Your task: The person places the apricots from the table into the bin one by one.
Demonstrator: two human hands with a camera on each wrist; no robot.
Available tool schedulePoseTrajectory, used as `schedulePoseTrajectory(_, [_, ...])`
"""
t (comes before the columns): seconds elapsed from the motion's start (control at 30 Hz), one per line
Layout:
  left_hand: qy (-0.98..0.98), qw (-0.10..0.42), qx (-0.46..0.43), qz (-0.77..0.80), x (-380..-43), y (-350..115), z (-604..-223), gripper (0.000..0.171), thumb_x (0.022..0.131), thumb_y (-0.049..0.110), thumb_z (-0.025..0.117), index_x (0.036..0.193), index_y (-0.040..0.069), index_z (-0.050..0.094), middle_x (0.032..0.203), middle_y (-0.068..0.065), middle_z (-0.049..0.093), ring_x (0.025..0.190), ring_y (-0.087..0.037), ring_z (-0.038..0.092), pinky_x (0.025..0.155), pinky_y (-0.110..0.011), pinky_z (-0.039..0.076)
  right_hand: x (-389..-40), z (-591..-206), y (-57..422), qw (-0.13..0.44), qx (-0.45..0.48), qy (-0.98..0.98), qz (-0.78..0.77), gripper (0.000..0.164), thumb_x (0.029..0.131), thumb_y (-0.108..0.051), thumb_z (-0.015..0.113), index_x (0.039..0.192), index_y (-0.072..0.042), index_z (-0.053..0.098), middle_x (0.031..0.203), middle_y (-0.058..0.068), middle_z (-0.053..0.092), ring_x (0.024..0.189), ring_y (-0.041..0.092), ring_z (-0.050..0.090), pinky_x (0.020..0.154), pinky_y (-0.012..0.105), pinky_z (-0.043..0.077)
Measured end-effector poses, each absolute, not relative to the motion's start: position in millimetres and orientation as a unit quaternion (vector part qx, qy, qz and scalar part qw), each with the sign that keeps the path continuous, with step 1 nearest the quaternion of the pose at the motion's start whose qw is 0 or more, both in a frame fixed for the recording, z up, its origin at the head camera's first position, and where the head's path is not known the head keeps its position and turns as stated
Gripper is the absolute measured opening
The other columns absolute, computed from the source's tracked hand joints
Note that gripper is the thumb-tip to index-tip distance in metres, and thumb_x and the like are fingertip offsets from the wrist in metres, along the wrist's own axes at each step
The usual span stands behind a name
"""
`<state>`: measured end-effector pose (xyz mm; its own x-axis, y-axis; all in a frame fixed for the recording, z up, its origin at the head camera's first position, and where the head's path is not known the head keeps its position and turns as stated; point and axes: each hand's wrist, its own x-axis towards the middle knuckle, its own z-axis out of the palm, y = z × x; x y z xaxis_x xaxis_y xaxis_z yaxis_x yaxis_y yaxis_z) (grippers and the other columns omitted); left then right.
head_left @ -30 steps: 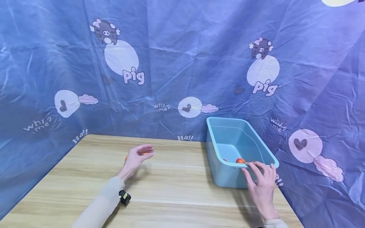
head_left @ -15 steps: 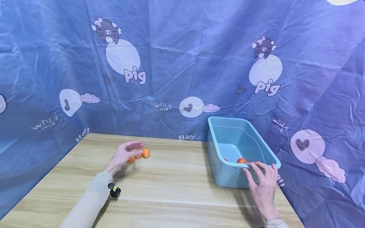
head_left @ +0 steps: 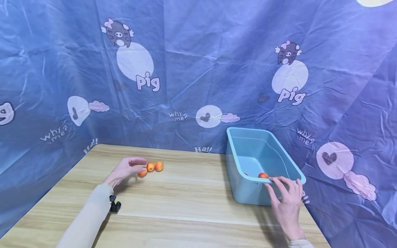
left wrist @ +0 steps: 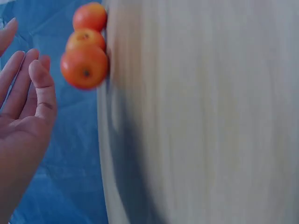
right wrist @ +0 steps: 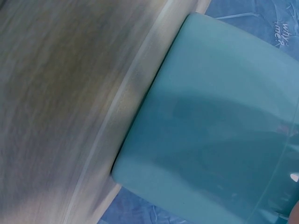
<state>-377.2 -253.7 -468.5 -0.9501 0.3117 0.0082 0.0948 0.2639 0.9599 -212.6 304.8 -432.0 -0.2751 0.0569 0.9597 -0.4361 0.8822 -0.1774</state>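
Three small orange-red, apple-like fruits sit in a row at the table's left: the nearest fruit (head_left: pixel 142 173), a middle fruit (head_left: pixel 150 167) and the right-hand fruit (head_left: pixel 159 166). My left hand (head_left: pixel 124 169) hovers just left of them, fingers fairly straight and nothing held. In the left wrist view, a gap separates that hand (left wrist: pixel 28 112) from the closest fruit (left wrist: pixel 85 70). My right hand (head_left: pixel 286 210) grips the near rim of a blue plastic bin (head_left: pixel 248 193), its thumb outside. Behind that rim, an orange-red fruit (head_left: pixel 263 175) shows inside, with a sliver of another.
The wooden table (head_left: pixel 186 203) stretches between the fruits and the bin. A blue printed cloth (head_left: pixel 186 75) hangs behind it and along its sides. A small black device (head_left: pixel 114 204) is strapped to the left wrist.
My left hand has drawn back leftward from above the fruits, uncovering them on the table. The right hand keeps its place on the bin's rim.
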Motion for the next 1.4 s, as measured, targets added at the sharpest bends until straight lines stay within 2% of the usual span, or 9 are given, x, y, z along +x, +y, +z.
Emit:
schedulePoseTrajectory(0.1, [0.794,0.113,0.118,0.586,-379.5,-260.2,-470.9,0.054,0.085,0.018,0.075,0.134,0.004,0.057,0.139,-0.016,0.057,0.124,-0.031,0.055,0.106,-0.053,0.037,-212.5,-432.0,304.8,0.59,0.123,-0.77,0.209,0.049,0.089,-0.05,0.064,0.095,-0.002,0.074,0.095,0.02,0.064,0.091,0.038,0.052,0.109,0.066,0.023])
schedulePoseTrajectory(0.3, [0.802,0.135,0.149,0.563,-382.3,-267.9,-473.2,0.058,0.085,0.015,0.073,0.137,-0.001,0.052,0.143,-0.021,0.051,0.132,-0.04,0.046,0.108,-0.063,0.03,-211.7,-431.6,305.0,0.586,0.123,-0.773,0.209,0.049,0.09,-0.05,0.064,0.096,-0.002,0.074,0.096,0.02,0.063,0.094,0.041,0.051,0.109,0.067,0.023])
schedulePoseTrajectory(0.4, [0.799,0.147,0.161,0.561,-383.0,-267.5,-473.2,0.057,0.085,0.014,0.073,0.136,-0.002,0.052,0.139,-0.022,0.054,0.128,-0.038,0.05,0.108,-0.059,0.034,-211.3,-431.3,305.1,0.584,0.122,-0.775,0.21,0.049,0.091,-0.05,0.064,0.096,-0.002,0.074,0.096,0.02,0.064,0.095,0.041,0.051,0.109,0.066,0.023])
schedulePoseTrajectory(0.57, [0.776,0.187,0.168,0.578,-384.8,-266.7,-475.0,0.056,0.086,0.008,0.072,0.137,-0.002,0.052,0.134,-0.023,0.058,0.116,-0.031,0.06,0.098,-0.041,0.046,-211.5,-430.7,304.1,0.582,0.121,-0.778,0.206,0.049,0.091,-0.05,0.063,0.096,-0.003,0.074,0.096,0.019,0.064,0.095,0.04,0.051,0.11,0.065,0.022])
schedulePoseTrajectory(0.7, [0.793,0.184,0.166,0.557,-384.1,-265.5,-475.5,0.053,0.085,0.011,0.074,0.133,-0.001,0.056,0.132,-0.02,0.06,0.112,-0.022,0.06,0.094,-0.031,0.046,-211.6,-430.9,303.5,0.589,0.121,-0.773,0.205,0.05,0.09,-0.051,0.064,0.095,-0.002,0.074,0.095,0.02,0.064,0.092,0.039,0.052,0.109,0.065,0.023])
schedulePoseTrajectory(0.97, [0.782,0.21,0.189,0.556,-383.5,-265.9,-474.4,0.051,0.083,0.006,0.074,0.129,-0.005,0.057,0.116,-0.02,0.065,0.088,-0.016,0.06,0.069,-0.03,0.051,-210.7,-431.1,304.0,0.589,0.12,-0.772,0.206,0.05,0.09,-0.05,0.064,0.095,-0.002,0.074,0.095,0.02,0.064,0.092,0.037,0.053,0.109,0.066,0.023])
schedulePoseTrajectory(1.03, [0.779,0.215,0.198,0.555,-383.8,-266.8,-474.6,0.051,0.082,0.005,0.074,0.129,-0.006,0.056,0.113,-0.018,0.066,0.087,-0.016,0.06,0.068,-0.031,0.051,-210.5,-431.2,304.2,0.589,0.119,-0.773,0.205,0.05,0.09,-0.051,0.063,0.095,-0.002,0.074,0.095,0.02,0.064,0.092,0.037,0.053,0.109,0.066,0.023])
schedulePoseTrajectory(1.2, [0.772,0.223,0.205,0.559,-383.8,-268.9,-476.0,0.05,0.081,0.005,0.075,0.126,-0.008,0.057,0.113,-0.009,0.066,0.093,-0.017,0.06,0.074,-0.033,0.053,-210.0,-430.8,304.3,0.589,0.118,-0.773,0.203,0.049,0.09,-0.05,0.064,0.095,-0.003,0.074,0.095,0.019,0.064,0.094,0.04,0.052,0.109,0.066,0.024])
schedulePoseTrajectory(1.4, [0.762,0.234,0.214,0.565,-383.0,-271.4,-477.5,0.045,0.085,0.007,0.072,0.126,-0.005,0.058,0.106,-0.006,0.067,0.086,-0.017,0.061,0.068,-0.032,0.051,-211.2,-432.5,305.0,0.589,0.119,-0.773,0.203,0.049,0.091,-0.05,0.064,0.096,-0.003,0.074,0.096,0.02,0.063,0.095,0.042,0.051,0.109,0.066,0.023])
